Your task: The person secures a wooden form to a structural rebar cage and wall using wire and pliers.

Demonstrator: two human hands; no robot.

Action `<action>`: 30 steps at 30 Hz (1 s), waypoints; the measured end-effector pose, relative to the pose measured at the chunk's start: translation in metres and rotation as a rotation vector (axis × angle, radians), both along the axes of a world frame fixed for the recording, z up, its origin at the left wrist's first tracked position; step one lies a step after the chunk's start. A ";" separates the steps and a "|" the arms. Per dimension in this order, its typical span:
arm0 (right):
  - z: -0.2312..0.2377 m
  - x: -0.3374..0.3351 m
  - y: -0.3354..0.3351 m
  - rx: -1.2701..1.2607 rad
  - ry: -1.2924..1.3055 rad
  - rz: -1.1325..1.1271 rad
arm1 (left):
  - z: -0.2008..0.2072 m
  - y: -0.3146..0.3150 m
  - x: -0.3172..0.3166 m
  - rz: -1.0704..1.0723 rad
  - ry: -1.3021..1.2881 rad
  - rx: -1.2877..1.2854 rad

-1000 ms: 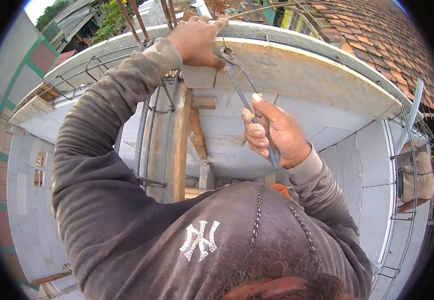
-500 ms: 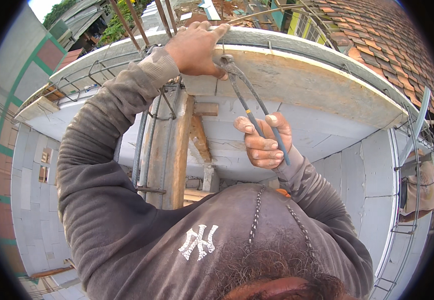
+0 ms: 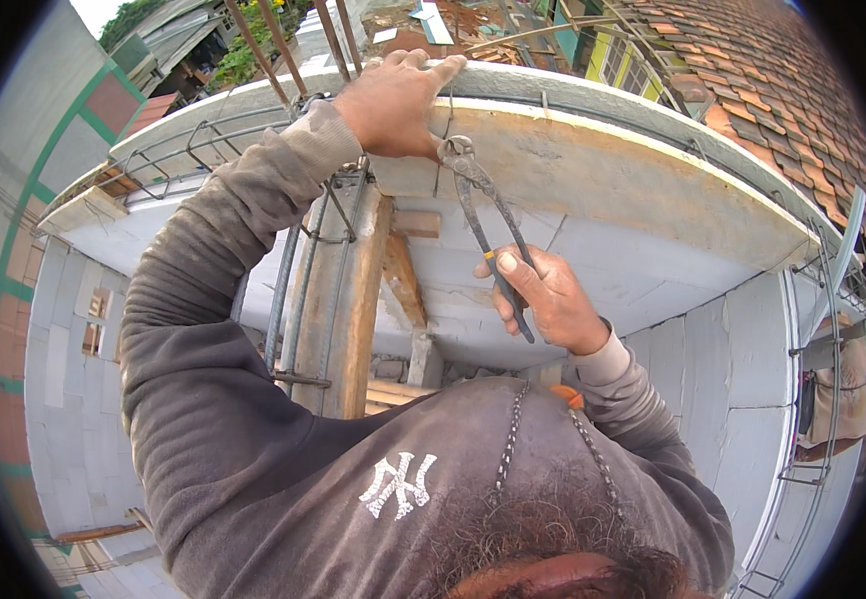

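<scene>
My right hand (image 3: pixel 558 299) is wrapped round the handles of long steel pincers (image 3: pixel 477 200), its thumb lying along one handle. The pincers' head points up against the near face of a wooden board (image 3: pixel 613 170), beside my left thumb. A thin wire (image 3: pixel 437 180) runs down that face close to the jaws; whether they bite on it I cannot tell. My left hand (image 3: pixel 390 105) grips over the top of the board, thumb on the near side. Its fingers reach to a pale far board (image 3: pixel 593 97), their tips partly hidden.
Upright steel bars (image 3: pixel 290 290) and a timber post (image 3: pixel 353 299) stand below my left forearm. A rebar cage (image 3: pixel 193 150) runs along the wall top at left, another rebar cage (image 3: pixel 821 399) at right. Rusty bars (image 3: pixel 333 40) rise beyond my left hand. A tiled roof (image 3: pixel 783 90) lies far right.
The pincers have come slightly down and their handles are closer together. My right hand has turned, with its thumb now on top of a handle. My left hand stays on the board.
</scene>
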State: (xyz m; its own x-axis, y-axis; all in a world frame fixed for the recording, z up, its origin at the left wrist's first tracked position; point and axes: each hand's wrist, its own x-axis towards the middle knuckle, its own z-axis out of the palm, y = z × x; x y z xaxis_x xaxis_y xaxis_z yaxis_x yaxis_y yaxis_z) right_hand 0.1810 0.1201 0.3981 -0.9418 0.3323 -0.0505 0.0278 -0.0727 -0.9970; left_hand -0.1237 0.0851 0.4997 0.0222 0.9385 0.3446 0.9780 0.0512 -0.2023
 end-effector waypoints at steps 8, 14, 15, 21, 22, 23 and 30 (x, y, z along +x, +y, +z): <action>-0.026 -0.029 0.025 1.142 0.265 -0.612 | 0.008 0.003 0.005 0.008 -0.034 -0.060; -0.022 -0.033 0.014 1.139 0.479 -0.681 | 0.008 -0.002 0.003 0.047 -0.022 -0.083; -0.024 -0.034 0.018 1.139 0.471 -0.682 | 0.008 -0.002 0.002 0.043 -0.043 -0.093; -0.014 -0.028 0.026 1.199 -0.012 -0.621 | 0.005 0.008 0.007 -0.002 0.008 -0.025; -0.005 -0.028 0.028 1.155 -0.265 -0.565 | 0.011 0.010 0.013 0.001 -0.047 -0.070; -0.008 -0.021 0.028 1.176 -0.214 -0.574 | 0.016 0.010 0.019 -0.004 -0.099 -0.100; -0.078 0.069 0.037 1.002 0.038 -0.735 | 0.026 -0.003 0.022 -0.042 -0.180 -0.170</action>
